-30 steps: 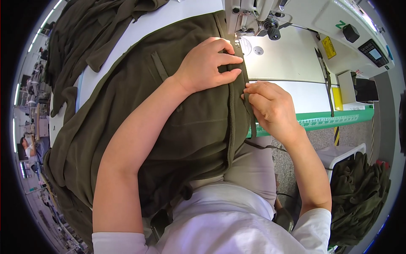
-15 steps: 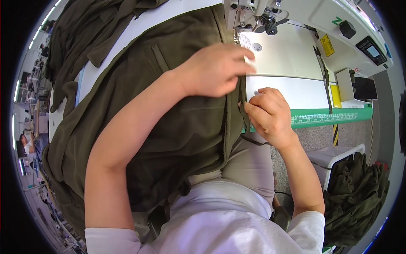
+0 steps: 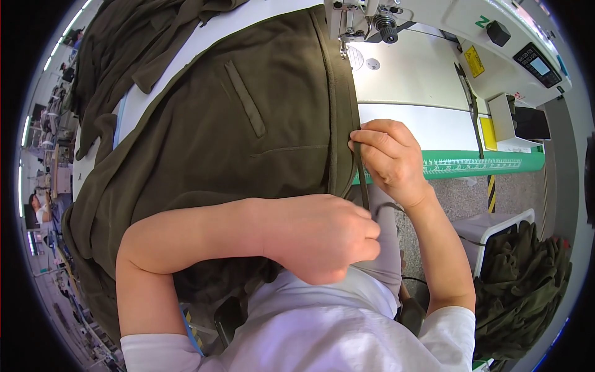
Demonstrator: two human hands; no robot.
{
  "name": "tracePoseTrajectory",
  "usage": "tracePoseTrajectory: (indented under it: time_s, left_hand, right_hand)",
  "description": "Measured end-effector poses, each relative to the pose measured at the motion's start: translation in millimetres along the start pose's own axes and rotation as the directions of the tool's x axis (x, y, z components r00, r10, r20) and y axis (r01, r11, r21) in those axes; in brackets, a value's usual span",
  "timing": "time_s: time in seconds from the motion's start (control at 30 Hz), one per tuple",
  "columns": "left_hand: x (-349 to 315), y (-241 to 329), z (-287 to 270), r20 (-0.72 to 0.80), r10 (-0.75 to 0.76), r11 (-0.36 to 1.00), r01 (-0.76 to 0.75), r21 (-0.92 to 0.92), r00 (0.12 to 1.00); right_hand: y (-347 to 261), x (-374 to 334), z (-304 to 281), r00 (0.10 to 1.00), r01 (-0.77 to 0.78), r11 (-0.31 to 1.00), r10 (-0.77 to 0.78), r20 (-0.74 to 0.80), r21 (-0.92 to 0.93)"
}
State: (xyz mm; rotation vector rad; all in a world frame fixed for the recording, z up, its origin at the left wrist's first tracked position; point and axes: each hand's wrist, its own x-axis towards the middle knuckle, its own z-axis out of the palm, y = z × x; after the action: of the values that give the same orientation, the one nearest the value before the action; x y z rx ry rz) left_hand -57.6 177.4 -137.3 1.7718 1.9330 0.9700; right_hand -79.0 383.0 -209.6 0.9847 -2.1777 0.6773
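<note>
A dark olive garment (image 3: 204, 142) with a slanted welt pocket (image 3: 245, 99) lies over the table's left part and hangs toward my lap. Its right edge runs down from beneath the sewing machine's presser foot (image 3: 343, 49). Along that edge my right hand (image 3: 392, 158) pinches a narrow olive fabric strip (image 3: 362, 180) between thumb and fingers. My left hand (image 3: 325, 239) is closed in a fist above my lap, by the garment's lower edge. The strip's lower end passes out of sight behind it, and what its curled fingers hold is hidden.
The machine head (image 3: 427, 15) overhangs the white bed (image 3: 396, 74). A green, ruler-marked edge (image 3: 477, 162) borders the table's front. On the right are a small white box (image 3: 505, 118) and a bin (image 3: 483, 226) heaped with olive fabric (image 3: 524, 291). More fabric (image 3: 130, 43) lies far left.
My left hand has moved from near the presser foot down toward my lap and closed, uncovering the pocket. The right hand has shifted slightly up and left along the garment's edge.
</note>
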Motion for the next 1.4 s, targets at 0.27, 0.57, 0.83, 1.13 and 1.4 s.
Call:
tracePoseTrajectory:
  time_s: [0.27,0.57,0.83,1.13,1.4]
  left_hand:
    - [5.3,-104.7,-46.3,-0.594,0.050,0.780,0.340,0.526,0.803]
    - [-7.1,-140.7,-41.7,-0.585,-0.044,0.792,0.385,0.474,0.810]
    - [-5.3,-147.7,-45.8,-0.576,-0.074,0.787,0.402,0.467,0.814]
    - [-4.7,-155.0,-49.6,-0.574,-0.023,0.804,0.357,0.475,0.818]
    - [-1.9,-163.8,-62.0,-0.545,0.051,0.814,0.282,0.509,0.837]
  right_hand:
    - [-0.9,1.2,-3.2,0.999,-0.021,0.999,0.020,0.035,0.025]
    - [1.5,4.7,-2.6,0.994,-0.070,0.992,0.060,0.096,0.103]
    - [6.0,14.0,-5.5,0.985,-0.070,0.995,0.059,0.163,0.068]
    - [13.9,18.4,-1.8,0.982,-0.099,0.994,0.090,0.166,0.048]
    - [22.4,25.1,2.2,0.977,-0.111,0.994,0.106,0.183,0.014]
